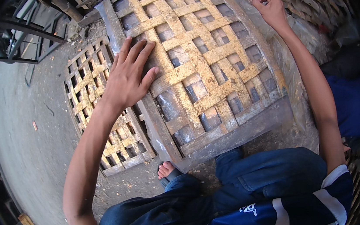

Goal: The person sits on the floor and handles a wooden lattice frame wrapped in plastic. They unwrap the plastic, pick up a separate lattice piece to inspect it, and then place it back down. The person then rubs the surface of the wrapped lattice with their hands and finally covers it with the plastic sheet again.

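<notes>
While I squat on the dirt ground (29, 141), my left hand (130, 76) lies flat, fingers spread, on the near-left part of the woven bamboo lattice tray (210, 65), pressing to steady it. That tray sits tilted in front of my knees, lined beneath with clear plastic sheet (292, 78). My right hand (270, 8) reaches to the far right corner, fingers curled, pinching the plastic's edge, probably to pull it taut. A second lattice tray (97, 117) lies flat beside, partly under the first.
</notes>
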### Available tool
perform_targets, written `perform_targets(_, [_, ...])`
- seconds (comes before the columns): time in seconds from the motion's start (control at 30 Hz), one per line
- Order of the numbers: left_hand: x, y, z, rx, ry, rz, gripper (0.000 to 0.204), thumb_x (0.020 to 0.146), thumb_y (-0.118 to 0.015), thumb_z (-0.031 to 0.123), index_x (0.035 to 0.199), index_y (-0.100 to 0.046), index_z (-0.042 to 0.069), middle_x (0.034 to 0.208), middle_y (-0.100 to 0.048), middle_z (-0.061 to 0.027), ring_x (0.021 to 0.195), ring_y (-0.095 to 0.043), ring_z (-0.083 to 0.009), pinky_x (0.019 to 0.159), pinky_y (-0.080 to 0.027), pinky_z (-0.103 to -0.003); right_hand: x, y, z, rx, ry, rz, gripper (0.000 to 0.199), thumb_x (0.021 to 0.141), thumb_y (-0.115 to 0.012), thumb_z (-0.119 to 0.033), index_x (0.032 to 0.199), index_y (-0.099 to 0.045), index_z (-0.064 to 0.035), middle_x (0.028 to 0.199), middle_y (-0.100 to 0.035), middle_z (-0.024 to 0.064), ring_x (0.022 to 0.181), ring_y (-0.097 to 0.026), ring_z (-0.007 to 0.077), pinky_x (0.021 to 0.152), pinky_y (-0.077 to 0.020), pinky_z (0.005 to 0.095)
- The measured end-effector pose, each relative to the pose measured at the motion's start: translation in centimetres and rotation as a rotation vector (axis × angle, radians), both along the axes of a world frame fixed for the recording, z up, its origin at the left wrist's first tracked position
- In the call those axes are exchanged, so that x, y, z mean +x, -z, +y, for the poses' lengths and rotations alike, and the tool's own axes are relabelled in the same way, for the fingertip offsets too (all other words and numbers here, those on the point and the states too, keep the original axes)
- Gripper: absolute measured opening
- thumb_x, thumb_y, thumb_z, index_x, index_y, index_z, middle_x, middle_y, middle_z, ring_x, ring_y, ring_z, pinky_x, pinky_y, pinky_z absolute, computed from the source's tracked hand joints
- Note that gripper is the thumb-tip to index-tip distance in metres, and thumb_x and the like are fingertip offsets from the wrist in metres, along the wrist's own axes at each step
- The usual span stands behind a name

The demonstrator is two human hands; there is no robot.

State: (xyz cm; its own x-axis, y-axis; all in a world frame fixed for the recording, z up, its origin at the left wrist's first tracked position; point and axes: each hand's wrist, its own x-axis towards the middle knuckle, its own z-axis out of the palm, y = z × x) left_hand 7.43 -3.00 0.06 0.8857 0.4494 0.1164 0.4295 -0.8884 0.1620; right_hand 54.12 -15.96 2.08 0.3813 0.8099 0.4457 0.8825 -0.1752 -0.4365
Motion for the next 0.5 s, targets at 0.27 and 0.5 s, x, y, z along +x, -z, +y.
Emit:
perform_targets(0.27, [0.6, 0.0, -0.2, 0.030, 0.015, -0.020, 0.066, 0.105, -0.041, 0.054, 0.157, -0.039, 0.013, 0.161, -0.039, -0.0157, 0.156, -0.018, -0.0403, 0.127, -0.021, -0.053, 9.1, 5.1, -5.8, -0.341, 0.375, 0.064, 0.079, 0.084, -0.079, -0.041, 0.151, -0.051, -0.0101, 0.144, -0.057, 0.0287, 0.138, -0.053, 0.0356, 0.113, -0.0425, 0.0420])
perform_targets(0.5, [0.1, 0.0, -0.2, 0.023, 0.024, -0.030, 0.065, 0.106, -0.043, 0.052, 0.155, -0.042, 0.009, 0.159, -0.040, -0.0172, 0.155, -0.020, -0.0408, 0.126, -0.021, -0.051, -1.3, -0.3, -1.0, -0.286, -0.190, -0.100, 0.059, 0.091, -0.077, -0.037, 0.143, -0.059, -0.0165, 0.147, -0.058, 0.0131, 0.137, -0.054, 0.0299, 0.113, -0.0426, 0.0416])
